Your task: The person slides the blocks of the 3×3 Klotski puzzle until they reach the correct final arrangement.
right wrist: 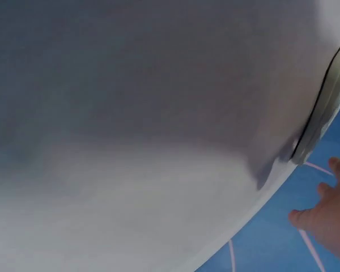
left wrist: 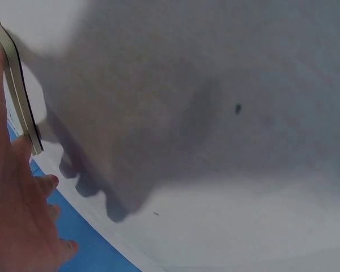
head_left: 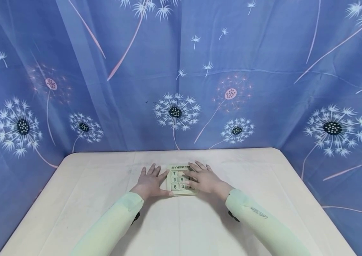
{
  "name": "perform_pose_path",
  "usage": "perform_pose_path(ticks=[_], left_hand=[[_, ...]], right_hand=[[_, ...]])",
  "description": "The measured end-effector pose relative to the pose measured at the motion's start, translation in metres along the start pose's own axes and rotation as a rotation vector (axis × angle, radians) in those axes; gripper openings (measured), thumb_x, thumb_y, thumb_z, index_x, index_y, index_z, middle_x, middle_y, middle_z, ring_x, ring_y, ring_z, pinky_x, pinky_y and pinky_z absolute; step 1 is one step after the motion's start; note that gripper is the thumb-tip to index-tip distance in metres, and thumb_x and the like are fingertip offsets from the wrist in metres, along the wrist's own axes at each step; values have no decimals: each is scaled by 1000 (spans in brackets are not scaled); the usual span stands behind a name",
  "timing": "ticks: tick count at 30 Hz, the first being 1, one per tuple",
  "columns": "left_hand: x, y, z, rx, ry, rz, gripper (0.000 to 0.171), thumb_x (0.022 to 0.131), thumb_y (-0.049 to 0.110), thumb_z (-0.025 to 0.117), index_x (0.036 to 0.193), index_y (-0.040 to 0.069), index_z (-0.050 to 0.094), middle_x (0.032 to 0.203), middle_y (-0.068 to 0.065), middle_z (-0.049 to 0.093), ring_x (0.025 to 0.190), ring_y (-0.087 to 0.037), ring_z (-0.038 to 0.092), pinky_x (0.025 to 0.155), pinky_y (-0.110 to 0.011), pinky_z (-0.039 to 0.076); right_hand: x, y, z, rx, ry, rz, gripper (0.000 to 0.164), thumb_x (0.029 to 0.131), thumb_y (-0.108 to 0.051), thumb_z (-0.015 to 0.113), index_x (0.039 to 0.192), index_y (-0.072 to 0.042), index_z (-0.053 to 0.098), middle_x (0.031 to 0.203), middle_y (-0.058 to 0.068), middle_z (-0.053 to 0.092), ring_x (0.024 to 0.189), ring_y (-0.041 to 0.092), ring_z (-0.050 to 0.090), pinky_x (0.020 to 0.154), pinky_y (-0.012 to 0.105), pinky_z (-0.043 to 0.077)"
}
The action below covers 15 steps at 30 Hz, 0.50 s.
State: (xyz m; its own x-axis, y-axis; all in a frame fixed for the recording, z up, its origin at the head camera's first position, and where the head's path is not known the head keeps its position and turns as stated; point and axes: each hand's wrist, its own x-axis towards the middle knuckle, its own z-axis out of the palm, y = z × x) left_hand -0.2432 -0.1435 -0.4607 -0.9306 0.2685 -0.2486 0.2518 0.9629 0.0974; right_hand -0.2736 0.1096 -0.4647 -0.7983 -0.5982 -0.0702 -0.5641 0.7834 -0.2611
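Note:
A pale green number sliding puzzle [head_left: 174, 180] lies flat on the table, with printed characters along its top and square tiles such as 7, 8, 6 and 3. My left hand [head_left: 151, 184] is spread beside it, thumb at the lower left corner and index finger at the left edge. Over the puzzle's right side reaches my right hand [head_left: 209, 180], its fingers extended and hiding several tiles. In the left wrist view the puzzle's side edge [left wrist: 20, 90] runs along the fingers. The right wrist view shows the other side edge [right wrist: 323, 107] near the right fingers.
A white-covered table [head_left: 104, 220] with rounded far corners bears the puzzle. Blue curtains [head_left: 129, 117] with dandelion prints stand along its back and both sides. Both forearms, in pale green sleeves [head_left: 113, 220], come in from the near edge.

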Motion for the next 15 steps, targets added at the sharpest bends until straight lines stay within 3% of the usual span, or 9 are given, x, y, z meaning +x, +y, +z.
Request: perform_pose_path(ticks=[15], left_hand=[[-3,2,-1,2,0,-8,98,84,78,61,162,28,30,171,-16,24,162,-38,12,130,-64,10]], right_hand=[[-15,21,2,-30,24,21,58,106,-53,45,156,-25,44,170,12,29,159,45,17,122,76,17]])
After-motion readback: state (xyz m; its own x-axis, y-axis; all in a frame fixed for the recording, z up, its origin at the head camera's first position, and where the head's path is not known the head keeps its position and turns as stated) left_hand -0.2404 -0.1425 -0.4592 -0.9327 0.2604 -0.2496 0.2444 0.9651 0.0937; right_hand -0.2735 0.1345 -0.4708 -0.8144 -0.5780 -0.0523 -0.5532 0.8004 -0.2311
